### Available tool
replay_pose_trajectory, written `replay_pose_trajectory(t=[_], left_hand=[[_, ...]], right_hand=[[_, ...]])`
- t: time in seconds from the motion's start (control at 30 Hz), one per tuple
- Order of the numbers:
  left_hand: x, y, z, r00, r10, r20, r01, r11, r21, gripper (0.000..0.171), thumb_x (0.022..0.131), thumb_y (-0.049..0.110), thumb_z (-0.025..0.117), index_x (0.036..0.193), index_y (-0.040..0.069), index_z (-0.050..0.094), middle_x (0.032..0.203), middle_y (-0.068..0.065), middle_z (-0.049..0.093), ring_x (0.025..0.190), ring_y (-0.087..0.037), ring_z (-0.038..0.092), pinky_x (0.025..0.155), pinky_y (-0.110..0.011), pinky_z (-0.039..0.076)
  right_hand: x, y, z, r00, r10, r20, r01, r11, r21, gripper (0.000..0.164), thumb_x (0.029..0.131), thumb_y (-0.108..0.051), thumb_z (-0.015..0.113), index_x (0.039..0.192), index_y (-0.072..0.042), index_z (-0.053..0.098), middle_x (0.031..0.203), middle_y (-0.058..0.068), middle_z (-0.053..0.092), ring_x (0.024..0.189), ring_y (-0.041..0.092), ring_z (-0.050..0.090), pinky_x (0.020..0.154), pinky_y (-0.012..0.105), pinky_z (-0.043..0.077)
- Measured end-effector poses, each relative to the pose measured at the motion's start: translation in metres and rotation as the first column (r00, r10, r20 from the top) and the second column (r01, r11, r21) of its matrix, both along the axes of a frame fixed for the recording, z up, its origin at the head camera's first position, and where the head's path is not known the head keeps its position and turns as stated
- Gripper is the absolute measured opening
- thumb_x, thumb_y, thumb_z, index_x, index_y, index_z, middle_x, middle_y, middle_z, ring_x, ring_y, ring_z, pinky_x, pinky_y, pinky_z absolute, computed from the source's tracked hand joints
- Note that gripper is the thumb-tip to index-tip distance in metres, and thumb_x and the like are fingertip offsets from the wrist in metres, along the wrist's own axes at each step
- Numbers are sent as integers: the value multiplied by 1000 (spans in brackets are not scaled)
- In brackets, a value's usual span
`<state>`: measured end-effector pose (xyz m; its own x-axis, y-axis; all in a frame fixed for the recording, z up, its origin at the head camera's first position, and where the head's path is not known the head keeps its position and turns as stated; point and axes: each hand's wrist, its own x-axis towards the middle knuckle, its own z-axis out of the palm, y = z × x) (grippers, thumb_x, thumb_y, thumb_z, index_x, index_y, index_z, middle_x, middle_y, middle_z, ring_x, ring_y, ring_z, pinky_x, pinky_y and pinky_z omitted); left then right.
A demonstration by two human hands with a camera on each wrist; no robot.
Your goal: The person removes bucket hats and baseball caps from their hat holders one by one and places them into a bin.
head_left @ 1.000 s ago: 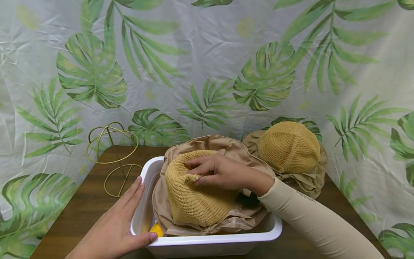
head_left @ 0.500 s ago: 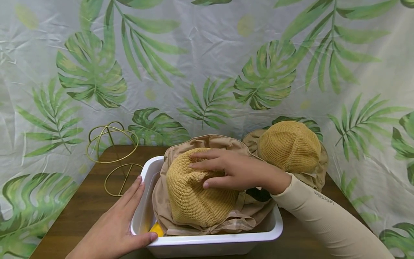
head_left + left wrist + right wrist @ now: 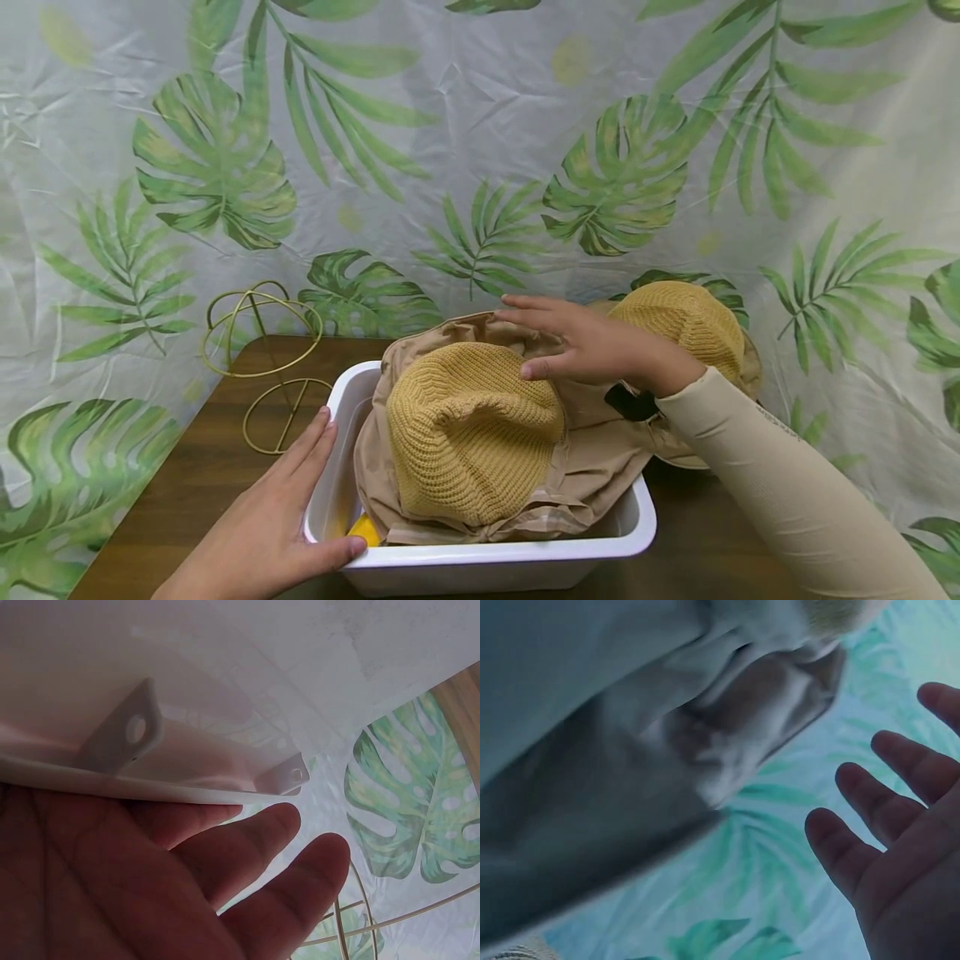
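Note:
In the head view a yellow ribbed knit hat (image 3: 480, 433) with a wide tan fabric brim (image 3: 600, 433) sits in a white plastic tub (image 3: 495, 557). Its crown is dented on top. My left hand (image 3: 258, 517) rests against the tub's left front corner, thumb on the front rim and fingers straight along the left side. From the left wrist, those fingers (image 3: 262, 840) lie extended under the rim. My right hand (image 3: 585, 337) hovers over the brim's back right part with fingers spread and nothing in them. The right wrist view has the fingertips (image 3: 825, 825) apart from the tan fabric (image 3: 757, 712).
A second yellow knit hat (image 3: 678, 325) with a tan brim lies at the back right, partly behind my right arm. A gold wire stand (image 3: 262, 333) is at the back left of the brown table (image 3: 172, 492). Something yellow (image 3: 363, 530) shows inside the tub.
My right hand has released its pinch on the knit crown, lifted off it and moved back and right over the brim, its fingers straightened. The left hand stays put on the tub.

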<state>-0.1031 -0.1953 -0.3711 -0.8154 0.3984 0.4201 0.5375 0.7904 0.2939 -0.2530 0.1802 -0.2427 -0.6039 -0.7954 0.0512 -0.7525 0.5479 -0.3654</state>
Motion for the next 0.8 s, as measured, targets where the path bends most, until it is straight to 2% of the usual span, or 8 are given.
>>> replay_pose_trajectory(t=[0.07,0.2,0.37,0.47,0.6,0.7,0.8], left_hand=[[0,0,0,1000,-3,-1,3,1000,-1,113,74,60,78,154,-3,28,164,-12,18,139,-37,37,105,-3,6],[-2,0,-2,1000,-16,-17,16,1000,-10,115,74,61,77,154,-2,27,164,-13,18,140,-36,36,105,-3,6],[-3,0,-4,998,-37,-47,36,999,-19,116,73,62,78,153,-5,28,163,-16,19,139,-37,37,107,-4,6],[-3,0,-5,998,-38,-48,37,999,-19,117,72,63,78,154,-4,27,163,-15,18,139,-37,37,106,-3,6],[-3,-1,-5,998,-39,-57,38,999,-17,118,72,63,78,154,-4,27,163,-15,18,140,-35,36,106,-3,8],[-3,-1,-5,997,-41,-63,40,999,-13,117,72,62,78,154,-5,27,163,-16,20,141,-33,36,106,-3,8],[-4,-1,-4,997,-40,-59,39,999,-10,117,72,62,78,154,-4,27,163,-16,20,140,-34,36,106,-3,8]], right_hand=[[-8,0,-4,1000,-8,-14,9,1000,27,73,96,-47,61,157,-19,32,165,1,16,150,29,15,114,58,25],[-24,-3,-14,1000,-15,18,14,999,52,73,96,-51,59,157,-21,32,165,-1,14,150,26,13,115,57,23],[-31,-6,-19,998,46,52,-47,999,24,76,95,-52,60,157,-18,31,164,2,19,150,26,15,116,56,21],[-27,-7,-17,995,84,48,-84,996,2,79,94,-51,63,157,-17,31,162,5,25,148,27,20,115,55,23],[-15,-10,-12,994,100,49,-99,995,-13,81,90,-50,68,156,-20,33,160,-1,31,146,23,26,115,51,26],[-4,-16,-7,989,146,28,-146,989,15,82,90,-49,69,157,-20,33,159,-3,31,145,20,26,115,48,26],[7,-23,-5,978,207,-9,-206,976,63,83,91,-51,66,158,-18,29,160,1,30,147,23,23,116,50,24]])
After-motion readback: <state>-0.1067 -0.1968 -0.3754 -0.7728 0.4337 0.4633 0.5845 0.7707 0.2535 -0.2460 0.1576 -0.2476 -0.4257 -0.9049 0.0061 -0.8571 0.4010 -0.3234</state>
